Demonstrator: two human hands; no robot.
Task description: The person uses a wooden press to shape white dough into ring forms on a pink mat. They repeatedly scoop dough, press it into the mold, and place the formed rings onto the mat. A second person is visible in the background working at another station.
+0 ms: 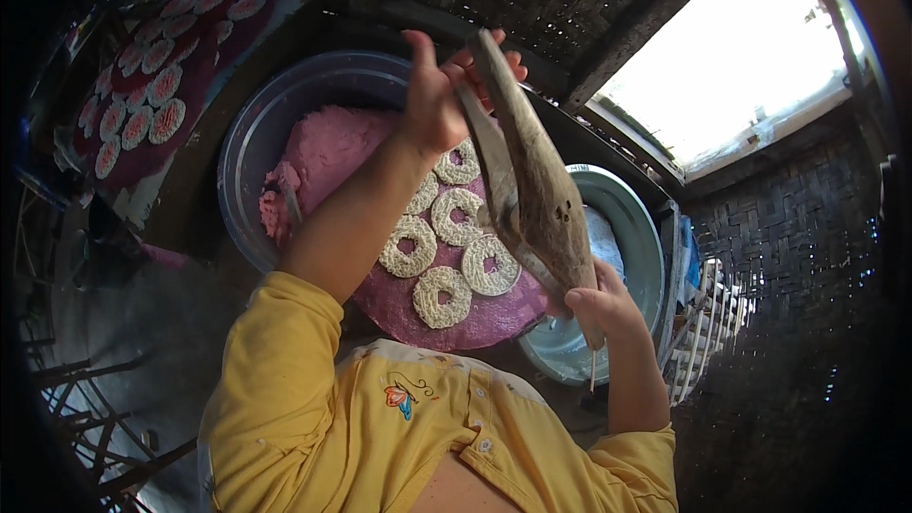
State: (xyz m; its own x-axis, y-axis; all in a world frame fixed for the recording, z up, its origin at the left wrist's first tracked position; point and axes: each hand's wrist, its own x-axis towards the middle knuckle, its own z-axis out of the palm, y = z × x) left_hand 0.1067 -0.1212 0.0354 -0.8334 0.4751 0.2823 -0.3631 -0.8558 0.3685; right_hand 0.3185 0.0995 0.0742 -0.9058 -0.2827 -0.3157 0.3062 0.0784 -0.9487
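A hinged wooden press [546, 171] with two long weathered arms stands tilted in front of me. At its lower end my right hand [608, 304] is closed around the wood. My left hand [442, 100] is at the upper end, thumb raised and fingers stretched out behind the wood, partly hidden by it. It does not wrap round the wood. Beneath the press, several pale, bumpy dough rings [442, 296] lie on a purple sheet [484, 328]. Whether the press touches a ring cannot be made out.
Left of the sheet, a large dark basin [249, 147] holds pink dough [337, 138]. A grey-green basin [646, 228] stands at the right. Far left, a tilted board [204, 62] carries several pink-and-white rounds. A bright window [731, 57] opens in the woven wall [779, 228].
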